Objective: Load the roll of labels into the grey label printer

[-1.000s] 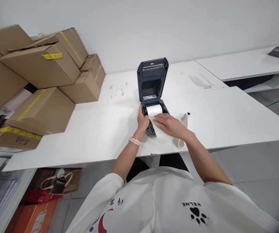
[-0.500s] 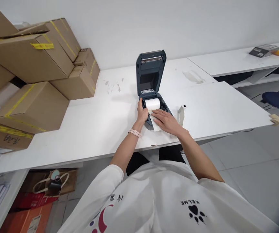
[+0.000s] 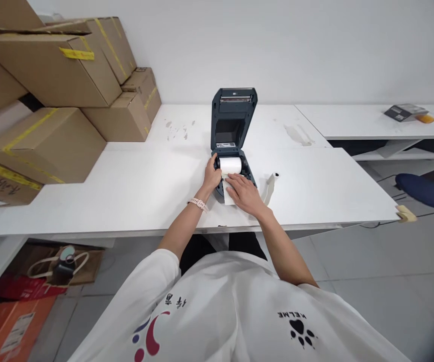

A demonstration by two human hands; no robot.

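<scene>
A dark grey label printer (image 3: pixel 235 111) stands on the white table with its lid raised. Inside lies a white label roll (image 3: pixel 231 165), and its loose label strip (image 3: pixel 228 197) runs out over the printer's front towards me. My left hand (image 3: pixel 211 175) is closed round the printer's left edge, beside the roll's end; its fingertips are partly hidden. With fingers stretched out, my right hand (image 3: pixel 245 193) lies flat over the strip and the printer's front right part. Right of the printer is a small paper roll (image 3: pixel 271 185) with a dark core and a trailing tail.
Cardboard boxes (image 3: pixel 56 143) with yellow tape are stacked on the table's left. A dark packet (image 3: pixel 403 113) lies on the farther table at right, above a blue stool (image 3: pixel 423 191). Below the table's left end are a bag (image 3: pixel 66 266) and an orange box (image 3: pixel 11 327).
The camera view has turned and levelled a little, shifting the printer slightly left in view. Both hands keep nearly the same places on the printer and the strip.
</scene>
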